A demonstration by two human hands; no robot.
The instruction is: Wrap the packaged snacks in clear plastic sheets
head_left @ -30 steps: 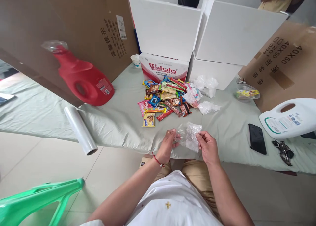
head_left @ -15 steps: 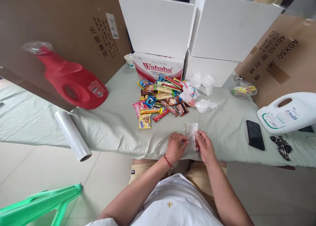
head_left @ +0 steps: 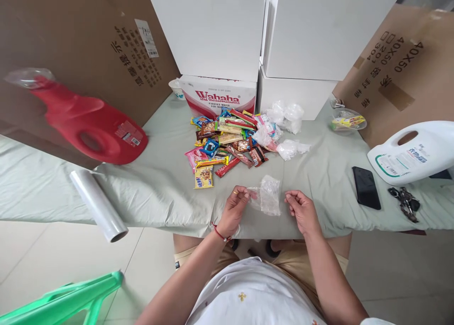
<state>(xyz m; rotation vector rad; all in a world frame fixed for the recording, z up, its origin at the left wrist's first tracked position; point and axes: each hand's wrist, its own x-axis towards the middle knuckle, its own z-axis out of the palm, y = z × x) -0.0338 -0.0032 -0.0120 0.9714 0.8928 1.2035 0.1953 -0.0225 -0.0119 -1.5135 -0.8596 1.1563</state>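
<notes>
My left hand (head_left: 234,210) pinches the left edge of a thin clear plastic bag (head_left: 270,196), partly spread over the table's front edge. My right hand (head_left: 302,211) is just right of the bag, thumb and fingertips pressed together. A narrow gap shows between those fingertips and the bag's visible edge; whether they hold anything I cannot make out. Beyond the hands lies a heap of wrapped snack bars and biscuits (head_left: 229,138). A yellow cookie packet (head_left: 203,177) sits at its near left. Crumpled clear plastic bags (head_left: 291,150) lie at the heap's right.
A red jug (head_left: 94,124) and a roll of plastic film (head_left: 98,206) are on the left. To the right are a white detergent bottle (head_left: 413,152), a phone (head_left: 366,188), keys (head_left: 405,204) and a small bowl (head_left: 348,121). White boxes (head_left: 207,36) stand behind.
My left hand has moved left, drawing the bag's edge out so it spreads wider. My right hand has shifted right, off the bag's visible part. The view has shifted slightly.
</notes>
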